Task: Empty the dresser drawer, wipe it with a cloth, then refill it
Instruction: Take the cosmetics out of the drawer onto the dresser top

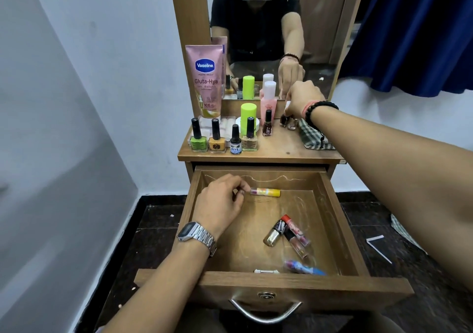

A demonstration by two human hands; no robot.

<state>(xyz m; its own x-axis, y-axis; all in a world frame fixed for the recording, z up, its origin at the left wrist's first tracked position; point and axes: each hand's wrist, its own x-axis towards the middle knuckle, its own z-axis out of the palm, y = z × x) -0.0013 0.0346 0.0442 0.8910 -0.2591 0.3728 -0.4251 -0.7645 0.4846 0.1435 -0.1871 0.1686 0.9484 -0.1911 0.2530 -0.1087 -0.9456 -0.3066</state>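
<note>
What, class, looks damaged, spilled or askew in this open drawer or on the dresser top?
The drawer floor carries pale scratch-like streaks, mostly along the back and right side. The small bottles in it lie on their sides, pointing different ways. On the dresser top, the polish bottles stand upright in a row. Nothing looks spilled.

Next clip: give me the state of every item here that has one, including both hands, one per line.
Drawer: pulled open, partly emptied.
Yellow tube: lying flat in the drawer, pinched at its end.
Left hand: in the drawer, pinching the yellow tube.
Right hand: on the dresser top, gripping small bottles.
Loose tubes: lying in the drawer.
Nail polish bottles: upright, capped.
Lotion tube: standing on its cap.
Checked cloth: crumpled on the dresser top.
</note>
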